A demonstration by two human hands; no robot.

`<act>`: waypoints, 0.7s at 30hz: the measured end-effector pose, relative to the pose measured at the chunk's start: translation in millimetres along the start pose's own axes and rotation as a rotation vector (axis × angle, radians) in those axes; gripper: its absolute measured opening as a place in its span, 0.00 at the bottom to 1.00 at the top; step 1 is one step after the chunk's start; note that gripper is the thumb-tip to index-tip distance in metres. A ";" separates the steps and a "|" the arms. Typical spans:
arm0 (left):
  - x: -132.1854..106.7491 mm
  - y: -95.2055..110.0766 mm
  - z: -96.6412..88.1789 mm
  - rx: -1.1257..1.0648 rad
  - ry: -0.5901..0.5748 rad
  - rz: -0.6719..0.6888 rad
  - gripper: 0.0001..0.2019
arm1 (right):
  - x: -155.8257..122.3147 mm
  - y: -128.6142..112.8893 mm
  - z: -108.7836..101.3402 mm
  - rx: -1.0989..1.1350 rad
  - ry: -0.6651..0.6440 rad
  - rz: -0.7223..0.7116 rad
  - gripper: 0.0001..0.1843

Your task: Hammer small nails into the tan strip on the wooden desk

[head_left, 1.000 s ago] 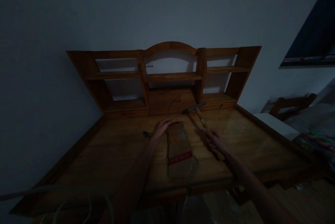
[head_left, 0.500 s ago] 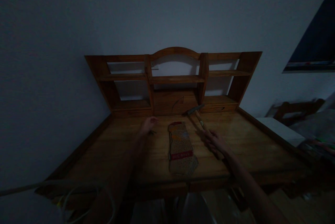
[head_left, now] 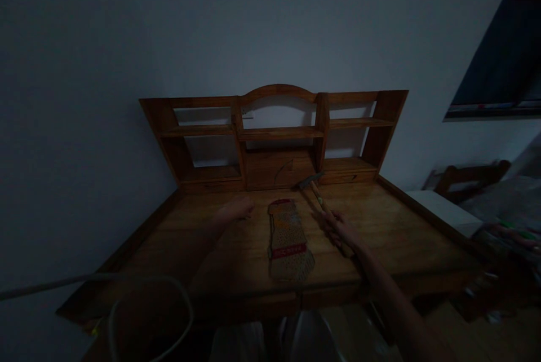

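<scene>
My right hand (head_left: pixel 342 232) is wrapped round the wooden handle of a hammer (head_left: pixel 316 193). The hammer's metal head points toward the back of the wooden desk (head_left: pixel 406 238). A flattened patterned cardboard piece (head_left: pixel 288 239) with a red band lies on the desk between my hands. Left of its far end my left hand (head_left: pixel 234 210) hovers low over the desktop. That hand is blurred and dim, so its fingers are unclear. The room is very dark.
A wooden hutch (head_left: pixel 276 136) with bare shelves stands at the desk's back against a pale wall. A looped cable (head_left: pixel 147 305) hangs at the lower left. Wooden furniture (head_left: pixel 469 179) and blurred items sit to the right.
My left hand has left the far end of the cardboard and moved left over the desktop. The hammer stays in my right hand, barely shifted. My view has drifted slightly.
</scene>
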State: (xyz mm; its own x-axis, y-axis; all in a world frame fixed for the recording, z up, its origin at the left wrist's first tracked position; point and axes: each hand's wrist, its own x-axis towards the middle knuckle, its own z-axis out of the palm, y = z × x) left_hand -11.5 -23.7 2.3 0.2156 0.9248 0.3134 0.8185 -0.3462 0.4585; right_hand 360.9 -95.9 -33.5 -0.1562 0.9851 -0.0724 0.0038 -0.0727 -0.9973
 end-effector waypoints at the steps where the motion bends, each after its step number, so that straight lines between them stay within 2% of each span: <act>1: 0.5 2.1 -1.6 0.036 -0.072 0.031 0.10 | 0.4 0.2 -0.2 0.004 -0.005 -0.003 0.23; 3: 1.3 3.9 -4.0 0.095 -0.177 0.084 0.10 | 1.0 0.5 -0.7 0.010 -0.024 -0.019 0.23; 4: 1.9 3.6 -4.4 0.116 -0.193 0.091 0.10 | 1.0 0.3 -1.0 0.009 -0.033 -0.026 0.23; 8: 7.9 0.6 4.6 0.113 -0.148 0.047 0.10 | 0.0 -1.5 -1.4 -0.015 -0.057 -0.026 0.24; 11: 17.3 7.2 24.3 -0.140 -0.028 0.018 0.02 | 1.3 -1.0 -1.8 -0.040 -0.049 -0.004 0.24; 14: 26.8 21.2 50.4 -0.546 0.185 -0.054 0.06 | 5.8 3.5 -3.4 -0.041 -0.030 0.015 0.23; 17: 30.7 30.9 73.1 -0.781 0.372 -0.140 0.08 | 9.8 7.8 -5.9 -0.050 -0.011 0.003 0.23; 19: 29.7 32.3 83.1 -0.858 0.417 -0.177 0.08 | 10.1 8.1 -7.0 -0.056 -0.035 0.000 0.23; 21: 27.1 31.5 89.0 -0.888 0.399 -0.190 0.09 | 8.7 6.7 -7.1 -0.051 -0.065 -0.001 0.23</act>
State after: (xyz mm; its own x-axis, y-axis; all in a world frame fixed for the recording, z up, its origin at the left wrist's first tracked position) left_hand 67.5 4.5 -48.9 -0.2064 0.9129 0.3522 0.0898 -0.3408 0.9358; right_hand 366.5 -86.7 -40.9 -0.2201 0.9728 -0.0726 0.0537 -0.0622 -0.9966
